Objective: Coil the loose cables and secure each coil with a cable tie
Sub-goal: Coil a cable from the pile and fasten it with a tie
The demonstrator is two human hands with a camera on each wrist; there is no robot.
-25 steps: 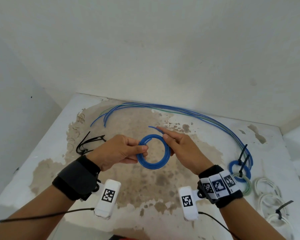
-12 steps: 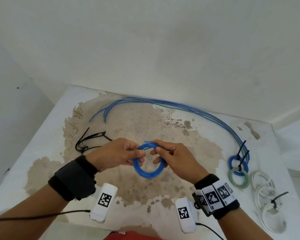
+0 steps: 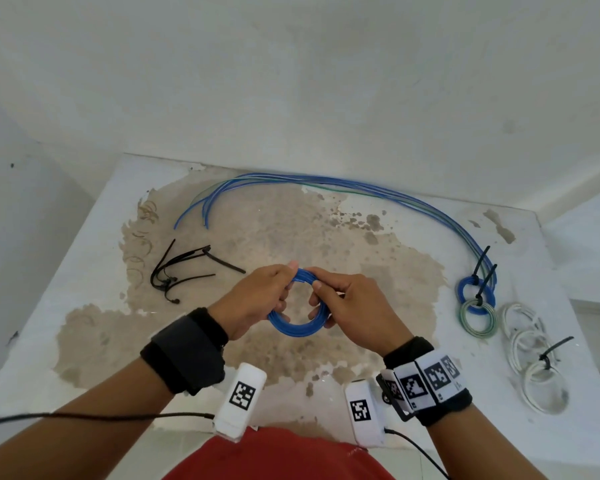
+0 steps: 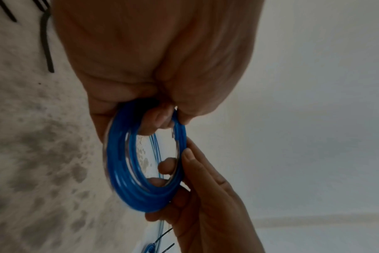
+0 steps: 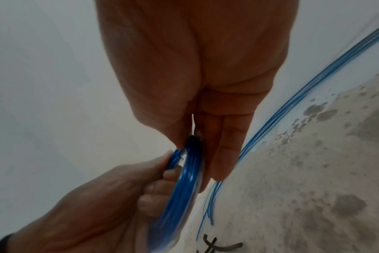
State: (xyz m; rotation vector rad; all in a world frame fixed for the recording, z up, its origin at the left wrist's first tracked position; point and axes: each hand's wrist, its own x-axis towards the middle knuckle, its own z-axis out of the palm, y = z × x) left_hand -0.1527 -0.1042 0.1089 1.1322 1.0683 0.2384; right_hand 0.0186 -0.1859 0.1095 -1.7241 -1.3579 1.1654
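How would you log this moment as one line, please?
stage: coiling | blue coil: untied | left hand: grips coil | right hand: grips coil | spare ties: untouched

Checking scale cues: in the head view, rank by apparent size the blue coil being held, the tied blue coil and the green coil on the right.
1. Held blue coil, though nearer the camera.
2. Green coil.
3. Tied blue coil, partly overlapped.

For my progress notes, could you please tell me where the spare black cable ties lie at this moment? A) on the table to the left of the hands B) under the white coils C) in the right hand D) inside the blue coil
A: the loose black cable ties lie on the table, left of the left hand.
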